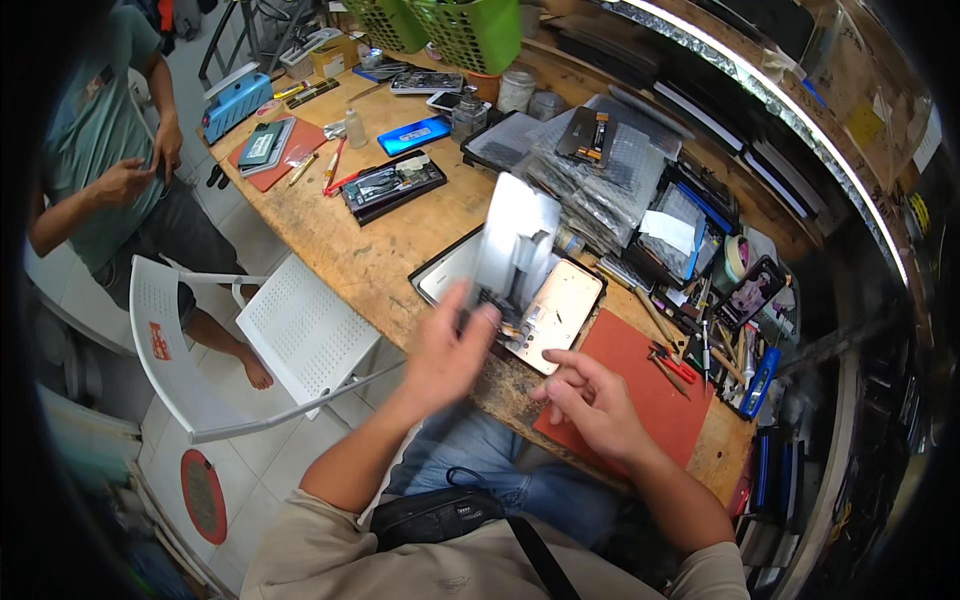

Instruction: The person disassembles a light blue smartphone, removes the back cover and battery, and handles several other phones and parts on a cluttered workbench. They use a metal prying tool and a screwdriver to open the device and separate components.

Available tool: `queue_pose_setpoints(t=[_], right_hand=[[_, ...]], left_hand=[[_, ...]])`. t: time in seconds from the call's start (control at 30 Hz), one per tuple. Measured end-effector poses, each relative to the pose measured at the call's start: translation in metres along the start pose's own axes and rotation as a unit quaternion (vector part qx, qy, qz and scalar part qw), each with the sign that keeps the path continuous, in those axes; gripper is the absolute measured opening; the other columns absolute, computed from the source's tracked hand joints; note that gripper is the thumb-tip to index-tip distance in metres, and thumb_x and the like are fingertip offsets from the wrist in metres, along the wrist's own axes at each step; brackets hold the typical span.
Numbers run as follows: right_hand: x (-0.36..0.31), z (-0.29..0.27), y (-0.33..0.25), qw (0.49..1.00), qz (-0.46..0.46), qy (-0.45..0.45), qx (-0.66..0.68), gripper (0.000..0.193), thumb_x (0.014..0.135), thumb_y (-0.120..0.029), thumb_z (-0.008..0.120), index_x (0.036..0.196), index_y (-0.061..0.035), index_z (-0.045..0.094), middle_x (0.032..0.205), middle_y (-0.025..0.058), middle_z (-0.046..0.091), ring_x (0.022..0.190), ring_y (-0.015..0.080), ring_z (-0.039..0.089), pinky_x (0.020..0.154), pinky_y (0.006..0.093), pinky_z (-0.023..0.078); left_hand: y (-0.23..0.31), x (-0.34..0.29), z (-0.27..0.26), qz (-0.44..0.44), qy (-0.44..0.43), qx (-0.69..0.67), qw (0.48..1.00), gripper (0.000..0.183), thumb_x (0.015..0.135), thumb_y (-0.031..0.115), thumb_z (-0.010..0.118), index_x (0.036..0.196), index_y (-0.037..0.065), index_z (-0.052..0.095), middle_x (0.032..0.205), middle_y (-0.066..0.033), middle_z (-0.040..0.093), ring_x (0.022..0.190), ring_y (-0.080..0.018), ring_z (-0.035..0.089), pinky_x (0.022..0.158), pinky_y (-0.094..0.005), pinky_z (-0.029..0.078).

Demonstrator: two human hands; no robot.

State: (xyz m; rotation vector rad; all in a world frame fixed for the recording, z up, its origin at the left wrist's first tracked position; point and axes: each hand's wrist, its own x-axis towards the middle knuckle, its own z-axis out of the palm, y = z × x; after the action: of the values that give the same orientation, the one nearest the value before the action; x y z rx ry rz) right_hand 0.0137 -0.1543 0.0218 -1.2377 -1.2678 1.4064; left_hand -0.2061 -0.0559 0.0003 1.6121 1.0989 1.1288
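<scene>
Silvery, flat, rectangular panel with dark parts at its lower end point(515, 235), blurred, is held up over the light-brown wooden workbench point(385, 255). The person's left hand point(445, 345) has its thumb and fingers closed on the panel's lower end. The right hand point(595, 405), loosely curled with its fingers parted, has nothing visible in its grasp; its index fingertip is right by the lower end of a pale-gold rectangular phone body point(562, 300), and whether they touch I cannot tell. Behind the raised panel, partly hidden, lies a white, dark-edged flat device point(445, 272). An orange-red rectangular mat point(660, 400) lies beneath and beside the right hand.
</scene>
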Motion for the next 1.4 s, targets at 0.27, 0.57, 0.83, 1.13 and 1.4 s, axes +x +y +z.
queue_pose_setpoints(t=[0.27,0.57,0.83,1.13,1.4], right_hand=[[-0.081,-0.022,0.028,0.946,-0.08,0.204,-0.239,0.023,0.1,-0.006,0.071,0.121,0.0045,0.071,0.092,0.009,0.075,0.074,0.0104,0.066,0.065,0.0252,0.052],[-0.114,-0.014,0.041,0.863,-0.129,0.34,-0.351,0.015,0.095,0.002,0.072,0.11,0.0043,0.074,0.082,0.0111,0.069,0.063,0.0159,0.065,0.055,0.0288,0.049],[-0.105,-0.016,0.042,0.849,-0.14,0.328,-0.39,0.015,0.088,0.003,0.074,0.103,0.0006,0.074,0.083,0.0135,0.071,0.065,0.0279,0.068,0.058,0.037,0.054],[-0.102,-0.017,0.044,0.838,-0.167,0.306,-0.42,0.018,0.085,0.002,0.075,0.103,0.0,0.074,0.087,0.014,0.072,0.075,0.0322,0.071,0.065,0.0414,0.057],[-0.107,-0.011,0.05,0.822,-0.164,0.317,-0.443,0.018,0.085,0.004,0.072,0.103,0.001,0.072,0.088,0.0157,0.069,0.074,0.0336,0.068,0.065,0.0428,0.053]], left_hand=[[-0.025,0.049,-0.044,0.202,0.061,0.402,0.891,0.03,0.092,0.003,0.071,0.121,0.006,0.074,0.096,-0.0124,0.062,0.083,-0.0329,0.065,0.071,-0.0435,0.053],[-0.044,0.055,-0.054,0.125,-0.031,0.329,0.935,0.047,0.1,0.019,0.069,0.143,0.002,0.061,0.134,-0.0246,0.063,0.123,-0.0426,0.06,0.108,-0.045,0.047],[-0.023,0.053,-0.04,0.108,-0.057,0.273,0.954,0.038,0.102,0.008,0.062,0.139,0.001,0.065,0.132,-0.0216,0.065,0.125,-0.0404,0.061,0.108,-0.0424,0.047],[-0.026,0.053,-0.043,0.105,-0.049,0.304,0.946,0.053,0.097,0.023,0.07,0.141,-0.003,0.061,0.147,-0.0249,0.056,0.133,-0.0454,0.056,0.114,-0.0483,0.044],[-0.031,0.086,-0.043,0.122,-0.033,0.377,0.917,0.043,0.104,0.035,0.065,0.131,0.002,0.071,0.147,-0.0263,0.057,0.138,-0.0436,0.054,0.117,-0.0541,0.038]])
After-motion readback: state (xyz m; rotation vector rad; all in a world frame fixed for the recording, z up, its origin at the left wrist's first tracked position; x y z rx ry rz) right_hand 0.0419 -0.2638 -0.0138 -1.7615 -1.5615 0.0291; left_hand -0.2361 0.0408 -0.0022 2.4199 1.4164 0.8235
